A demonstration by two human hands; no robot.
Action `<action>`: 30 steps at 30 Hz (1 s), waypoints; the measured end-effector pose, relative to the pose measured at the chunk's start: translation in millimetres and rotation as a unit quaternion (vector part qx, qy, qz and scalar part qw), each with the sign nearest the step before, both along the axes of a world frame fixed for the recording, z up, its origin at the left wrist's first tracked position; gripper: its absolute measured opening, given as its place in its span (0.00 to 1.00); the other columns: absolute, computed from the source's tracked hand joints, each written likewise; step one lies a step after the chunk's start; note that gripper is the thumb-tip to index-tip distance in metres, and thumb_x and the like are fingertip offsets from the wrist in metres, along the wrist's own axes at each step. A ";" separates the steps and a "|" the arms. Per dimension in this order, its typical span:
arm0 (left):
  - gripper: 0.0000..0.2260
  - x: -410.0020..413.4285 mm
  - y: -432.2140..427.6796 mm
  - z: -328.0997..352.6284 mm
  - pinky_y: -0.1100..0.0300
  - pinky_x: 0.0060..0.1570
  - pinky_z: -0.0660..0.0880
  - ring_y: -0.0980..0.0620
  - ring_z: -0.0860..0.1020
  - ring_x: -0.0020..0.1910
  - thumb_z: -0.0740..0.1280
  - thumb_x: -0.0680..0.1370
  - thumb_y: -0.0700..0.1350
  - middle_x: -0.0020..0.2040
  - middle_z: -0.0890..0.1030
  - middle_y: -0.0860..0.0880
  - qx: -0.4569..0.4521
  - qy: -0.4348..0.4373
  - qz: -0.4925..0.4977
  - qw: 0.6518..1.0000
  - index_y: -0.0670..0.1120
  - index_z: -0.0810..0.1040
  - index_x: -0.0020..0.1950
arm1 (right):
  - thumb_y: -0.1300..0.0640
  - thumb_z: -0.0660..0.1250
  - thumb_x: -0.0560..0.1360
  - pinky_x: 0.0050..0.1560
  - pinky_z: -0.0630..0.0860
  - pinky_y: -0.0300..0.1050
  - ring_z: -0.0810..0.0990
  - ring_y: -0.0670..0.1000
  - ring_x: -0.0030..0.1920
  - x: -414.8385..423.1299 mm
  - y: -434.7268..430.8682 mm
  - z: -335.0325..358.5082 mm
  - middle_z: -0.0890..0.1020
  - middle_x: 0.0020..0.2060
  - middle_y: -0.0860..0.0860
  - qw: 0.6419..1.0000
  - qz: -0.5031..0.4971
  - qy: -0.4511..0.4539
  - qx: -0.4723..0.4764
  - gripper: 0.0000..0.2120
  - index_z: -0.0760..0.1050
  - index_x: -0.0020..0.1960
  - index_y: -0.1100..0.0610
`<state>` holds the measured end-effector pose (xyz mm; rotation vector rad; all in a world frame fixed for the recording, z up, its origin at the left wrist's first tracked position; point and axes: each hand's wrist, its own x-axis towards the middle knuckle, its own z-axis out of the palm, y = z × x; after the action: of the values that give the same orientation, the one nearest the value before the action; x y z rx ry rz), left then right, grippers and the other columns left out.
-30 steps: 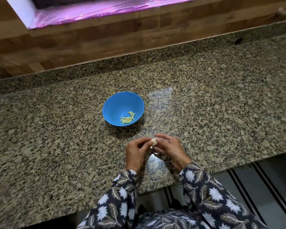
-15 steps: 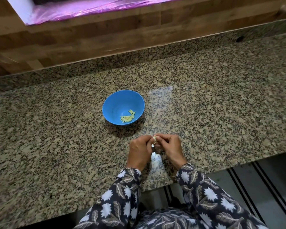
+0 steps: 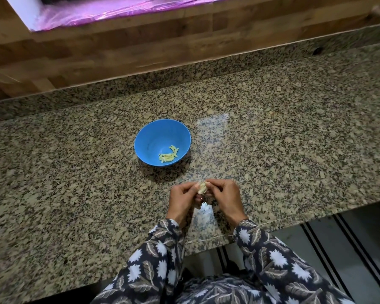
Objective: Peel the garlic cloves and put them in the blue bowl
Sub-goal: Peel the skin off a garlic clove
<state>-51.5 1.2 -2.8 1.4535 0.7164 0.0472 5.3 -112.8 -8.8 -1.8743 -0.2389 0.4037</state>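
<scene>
Both hands are at it: the left hand (image 3: 181,199) and right hand (image 3: 225,197) each have a grip clamped on one garlic clove (image 3: 202,188), pinched between them just above the counter (image 3: 294,139). Its long axis seems to point away from the person. The blue bowl (image 3: 149,137), with peeled cloves (image 3: 168,155) inside, sits ahead and left of the grip, so the left hand is nearer for the drop.

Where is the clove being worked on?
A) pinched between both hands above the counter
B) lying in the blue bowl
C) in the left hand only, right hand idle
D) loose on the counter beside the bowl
A: the garlic clove is pinched between the fingertips of the left hand and the right hand, on the person's side of the blue bowl, which holds peeled cloves.
</scene>
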 end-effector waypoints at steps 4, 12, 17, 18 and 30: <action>0.07 2.0 3.7 -0.8 0.65 0.31 0.78 0.55 0.79 0.29 0.65 0.77 0.35 0.38 0.82 0.40 -0.064 0.013 0.003 0.998 0.35 0.80 0.52 | 0.64 0.67 0.73 0.37 0.79 0.33 0.81 0.42 0.33 3.8 -0.6 0.5 0.84 0.44 0.55 1.000 -0.001 0.008 0.001 0.09 0.79 0.53 0.64; 0.08 0.3 3.0 1.5 0.63 0.35 0.79 0.46 0.80 0.39 0.67 0.76 0.40 0.46 0.82 0.34 -0.131 0.017 0.002 0.991 0.36 0.81 0.51 | 0.64 0.67 0.74 0.48 0.80 0.50 0.83 0.54 0.42 7.5 -6.3 -3.0 0.84 0.46 0.57 1.000 0.013 0.013 -0.003 0.09 0.80 0.53 0.64; 0.04 5.8 -1.2 1.7 0.63 0.31 0.79 0.51 0.80 0.31 0.68 0.75 0.39 0.41 0.83 0.37 -0.083 0.010 0.005 0.997 0.40 0.82 0.46 | 0.62 0.67 0.74 0.45 0.81 0.47 0.83 0.51 0.40 7.8 -9.9 -4.7 0.84 0.43 0.56 0.999 -0.003 0.037 0.009 0.08 0.81 0.52 0.61; 0.04 7.6 -3.2 1.6 0.63 0.31 0.79 0.52 0.80 0.31 0.68 0.75 0.39 0.39 0.83 0.39 -0.081 0.007 0.008 0.997 0.41 0.82 0.45 | 0.62 0.67 0.74 0.46 0.81 0.47 0.83 0.52 0.41 9.0 -11.3 -5.4 0.84 0.43 0.55 0.999 -0.008 0.045 0.009 0.07 0.81 0.51 0.60; 0.05 28.0 -15.4 -3.3 0.62 0.35 0.79 0.51 0.80 0.32 0.67 0.76 0.38 0.38 0.82 0.42 -0.136 0.010 0.093 0.986 0.37 0.79 0.49 | 0.57 0.62 0.77 0.33 0.74 0.34 0.78 0.49 0.34 50.5 -47.8 -3.3 0.82 0.42 0.54 0.994 -0.049 0.082 -0.047 0.10 0.78 0.53 0.59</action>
<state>-23.5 -14.3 -6.1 1.1265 0.8400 0.0750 55.8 -160.6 -12.1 -1.9236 -0.0168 0.5062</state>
